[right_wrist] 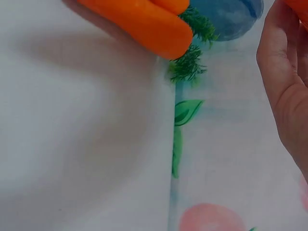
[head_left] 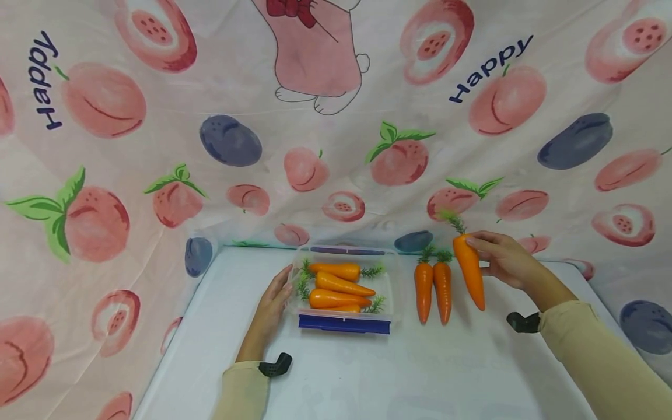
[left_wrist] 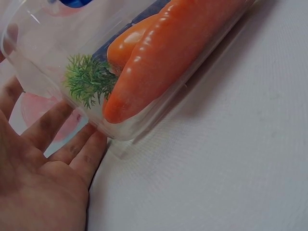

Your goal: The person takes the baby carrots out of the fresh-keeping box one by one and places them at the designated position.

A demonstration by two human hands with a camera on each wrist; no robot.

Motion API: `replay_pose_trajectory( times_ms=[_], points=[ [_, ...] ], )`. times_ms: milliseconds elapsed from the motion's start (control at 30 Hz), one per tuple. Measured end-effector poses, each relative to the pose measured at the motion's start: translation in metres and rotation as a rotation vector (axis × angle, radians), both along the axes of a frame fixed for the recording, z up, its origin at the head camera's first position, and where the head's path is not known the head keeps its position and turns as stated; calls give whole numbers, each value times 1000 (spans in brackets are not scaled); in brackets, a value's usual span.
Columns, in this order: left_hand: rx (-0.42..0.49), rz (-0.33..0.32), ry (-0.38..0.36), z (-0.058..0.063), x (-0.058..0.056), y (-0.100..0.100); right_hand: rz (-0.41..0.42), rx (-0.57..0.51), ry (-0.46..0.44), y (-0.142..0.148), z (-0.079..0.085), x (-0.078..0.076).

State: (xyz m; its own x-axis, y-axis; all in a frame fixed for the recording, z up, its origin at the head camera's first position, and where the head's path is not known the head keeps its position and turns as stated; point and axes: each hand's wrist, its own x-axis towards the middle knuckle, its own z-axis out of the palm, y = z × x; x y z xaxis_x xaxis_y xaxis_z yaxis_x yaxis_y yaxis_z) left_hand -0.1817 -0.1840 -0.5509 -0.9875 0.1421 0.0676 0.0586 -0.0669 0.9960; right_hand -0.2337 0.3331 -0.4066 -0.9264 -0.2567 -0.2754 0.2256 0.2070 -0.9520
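Observation:
A clear plastic box (head_left: 391,286) with blue latches holds several orange toy carrots (head_left: 341,282) with green tops. My left hand (head_left: 274,297) touches the box's left end; in the left wrist view its fingers (left_wrist: 50,126) lie fairly straight against the clear wall. Off to the right, my right hand (head_left: 499,256) pinches a carrot (head_left: 469,271) near its thick end, the leafy top up and the tip down. Just left of it, two more carrots (head_left: 423,291) lie side by side on the table. Only the edge of the held carrot shows in the right wrist view.
The white table (head_left: 346,373) stretches in front of the box. Behind it hangs a pink cloth (head_left: 325,134) printed with peaches and a rabbit, meeting the table's back edge. A black wrist camera (head_left: 275,365) sits on each forearm.

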Motion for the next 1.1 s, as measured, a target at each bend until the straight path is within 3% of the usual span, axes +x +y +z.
replay_pose_trajectory(
  times_ms=[600, 1100],
  points=[
    [-16, 2, -2, -1, -1, 0, -60, -112, -70, 21, -38, 6],
    [-18, 7, 9, 0, 1, 0, -135, 16, -62, 28, -63, 7]
  ],
)
